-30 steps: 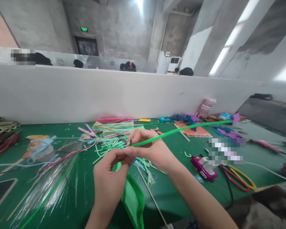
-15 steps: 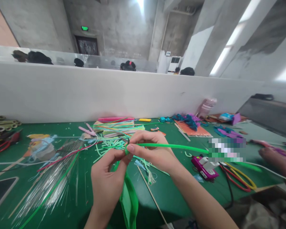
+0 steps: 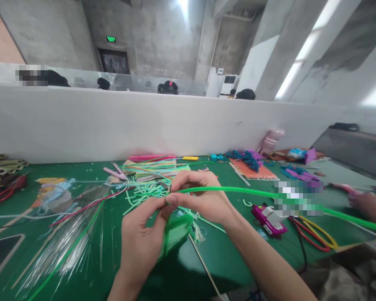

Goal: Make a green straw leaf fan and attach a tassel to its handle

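A long bright green fuzzy strip, like a chenille stem, is pinched in my right hand. From there it arcs away to the right edge of the view. My left hand grips a light green see-through piece with a brighter green edge, which hangs below the fingers, somewhat blurred. Both hands' fingertips meet at one spot, and a thin dark tip pokes up there. The fingers hide how strip and piece join. Under and behind the hands lie cut pale-green strips.
At left lie clear thin rods, pink-handled scissors and a phone. A magenta power strip and red-and-yellow-handled pliers are at right. Beyond them is another person's hand. A white partition stands behind.
The green piece below my left hand has swung to the right and turned its broad face into view. The strip's far end now reaches the right edge. My hands have barely moved.
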Motion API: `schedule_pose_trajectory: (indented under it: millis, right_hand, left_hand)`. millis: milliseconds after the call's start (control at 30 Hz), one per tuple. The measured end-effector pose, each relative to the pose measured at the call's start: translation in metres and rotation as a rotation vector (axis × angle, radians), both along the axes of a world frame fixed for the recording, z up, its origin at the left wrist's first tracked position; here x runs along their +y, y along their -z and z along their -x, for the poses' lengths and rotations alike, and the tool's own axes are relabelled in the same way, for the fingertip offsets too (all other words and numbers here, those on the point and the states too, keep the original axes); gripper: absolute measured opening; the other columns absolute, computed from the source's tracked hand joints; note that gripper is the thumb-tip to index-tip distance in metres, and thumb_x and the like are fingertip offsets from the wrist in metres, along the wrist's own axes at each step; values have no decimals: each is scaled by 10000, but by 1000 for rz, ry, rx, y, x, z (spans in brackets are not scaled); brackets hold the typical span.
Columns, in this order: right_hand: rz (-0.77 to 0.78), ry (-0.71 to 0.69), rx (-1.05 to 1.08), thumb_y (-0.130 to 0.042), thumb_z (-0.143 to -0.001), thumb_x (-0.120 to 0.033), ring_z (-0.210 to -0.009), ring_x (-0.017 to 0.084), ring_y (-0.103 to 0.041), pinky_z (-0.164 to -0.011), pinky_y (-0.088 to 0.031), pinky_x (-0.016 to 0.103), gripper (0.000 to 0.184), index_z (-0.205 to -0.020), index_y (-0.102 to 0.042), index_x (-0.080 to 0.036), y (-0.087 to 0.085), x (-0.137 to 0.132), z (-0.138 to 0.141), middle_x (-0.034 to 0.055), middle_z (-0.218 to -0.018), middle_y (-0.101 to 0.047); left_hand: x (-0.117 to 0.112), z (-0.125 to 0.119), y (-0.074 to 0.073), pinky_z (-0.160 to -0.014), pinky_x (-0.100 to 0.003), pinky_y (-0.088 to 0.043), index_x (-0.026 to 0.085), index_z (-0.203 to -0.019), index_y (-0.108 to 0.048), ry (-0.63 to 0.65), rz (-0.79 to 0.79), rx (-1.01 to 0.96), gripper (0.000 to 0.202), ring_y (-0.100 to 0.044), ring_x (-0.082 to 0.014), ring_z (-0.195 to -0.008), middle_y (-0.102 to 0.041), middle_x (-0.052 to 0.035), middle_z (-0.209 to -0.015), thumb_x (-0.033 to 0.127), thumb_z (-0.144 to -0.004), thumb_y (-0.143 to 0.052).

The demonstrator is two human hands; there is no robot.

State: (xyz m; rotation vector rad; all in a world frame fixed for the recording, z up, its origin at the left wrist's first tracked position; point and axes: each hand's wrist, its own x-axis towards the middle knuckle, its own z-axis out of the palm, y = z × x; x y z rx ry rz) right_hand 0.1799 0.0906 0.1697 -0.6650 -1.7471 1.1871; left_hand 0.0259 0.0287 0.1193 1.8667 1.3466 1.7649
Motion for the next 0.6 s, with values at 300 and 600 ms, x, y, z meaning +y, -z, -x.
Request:
schedule_pose_trajectory:
  millis: [300, 600]
  right_hand:
    - [-184, -81, 57, -859, -729, -346, -721, 159, -660, -658, -546, 311, 170, -695, -757, -214, -1, 10, 4, 16, -745, -725]
    - [-248, -4, 27, -891, -698, -331, -693, 143, -635, -673, -486, 295, 189, -687, -747, -209, 3, 12, 11, -12, -694, -693]
  left_hand:
    - [5, 9, 1, -684, -187, -542, 253, -957, -795, 100, 34, 21, 163, -709, -127, -723, -794, 13, -868, 219, -917, -641]
    - [3, 6, 4, -733, -166, -568, 261, -902, -726, 59, 137, -210, 112, -728, -116, -765, -764, 53, -825, 311, -816, -776]
